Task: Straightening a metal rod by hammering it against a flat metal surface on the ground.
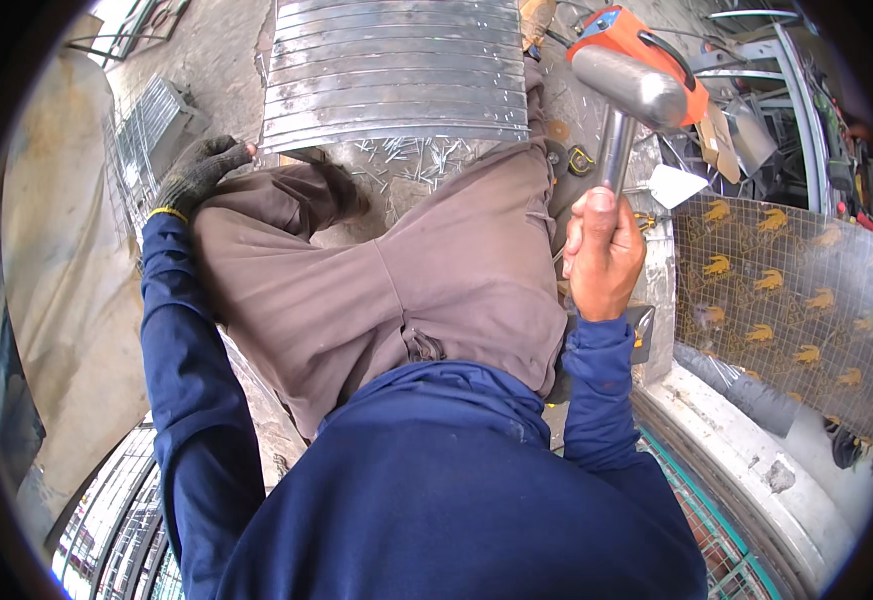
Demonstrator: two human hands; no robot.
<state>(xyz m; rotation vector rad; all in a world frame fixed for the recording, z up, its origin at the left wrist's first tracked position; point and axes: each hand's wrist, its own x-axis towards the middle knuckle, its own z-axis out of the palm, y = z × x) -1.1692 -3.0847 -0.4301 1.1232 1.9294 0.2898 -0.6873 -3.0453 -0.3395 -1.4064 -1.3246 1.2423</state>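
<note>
While the person sits on the ground with legs in brown trousers [396,280] folded under them, the head view shows the right hand [601,255], bare, closed tight around the metal handle of a hammer [624,95]. That hammer is raised upright at the right of the scene, its round steel head tilted toward the far left, above the hand and clear of any surface. Just behind the head lies an orange power tool [656,55] on the floor.

At the far centre a stack of curved, ribbed metal strips [396,70] rests on the concrete, with loose nails [406,155] scattered along its near edge, just beyond the knees. The left hand [201,170], in a dark knit glove, lies on the floor at the left, next to the knee and near the stack's left corner; its fingers are loosely curled and hold nothing that can be made out. A wire mesh panel [786,300] over patterned sheeting lies on the right, near the hammer arm. Both forearms wear blue sleeves [181,350].
</note>
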